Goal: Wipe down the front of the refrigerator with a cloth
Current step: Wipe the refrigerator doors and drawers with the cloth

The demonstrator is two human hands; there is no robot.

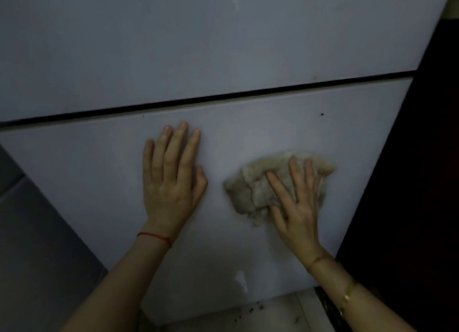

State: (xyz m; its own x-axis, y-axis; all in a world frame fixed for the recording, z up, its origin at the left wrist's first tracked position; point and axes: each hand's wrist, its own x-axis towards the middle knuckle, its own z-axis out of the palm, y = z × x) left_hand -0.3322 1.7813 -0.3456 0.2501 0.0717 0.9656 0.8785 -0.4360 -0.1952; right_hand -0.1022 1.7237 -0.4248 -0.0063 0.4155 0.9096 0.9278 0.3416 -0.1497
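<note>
Your right hand (pixel 298 202) presses the beige cloth (pixel 268 182) flat, fingers spread, on the lower refrigerator door (pixel 87 170), left hand (pixel 171 180) open, empty; dark speck (pixel 322 114) at 1 o'clock, upper door (pixel 149 46) remain.

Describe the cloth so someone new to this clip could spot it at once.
Find the lower fridge door, below the dark seam. Two hands lie flat on it. The cloth is the crumpled beige wad under the right hand; the left hand is bare.
</note>
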